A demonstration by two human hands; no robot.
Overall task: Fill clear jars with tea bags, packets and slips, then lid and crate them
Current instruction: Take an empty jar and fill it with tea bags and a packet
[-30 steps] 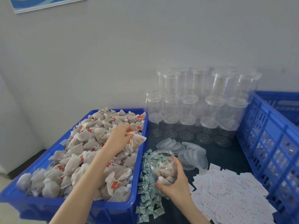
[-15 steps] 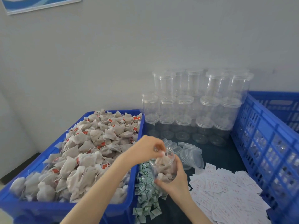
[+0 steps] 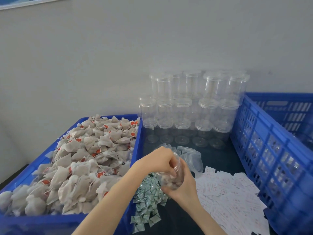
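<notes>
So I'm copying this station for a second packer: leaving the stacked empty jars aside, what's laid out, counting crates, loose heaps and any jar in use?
Blue crates: 2 (tea bag crate, slatted crate)
Loose heaps on the table: 3 (green packets, white slips, lids)
Held jar: 1
Total: 6

- Dark table (image 3: 218, 155) carries everything.
- Left edge: blue bin (image 3: 138, 145) of tea bags.
- Back edge: stacked jars (image 3: 183, 107).
- Middle: lids (image 3: 193, 156), green packets (image 3: 149, 200), white slips (image 3: 228, 195).
- Right edge: blue crate (image 3: 271, 150).
</notes>
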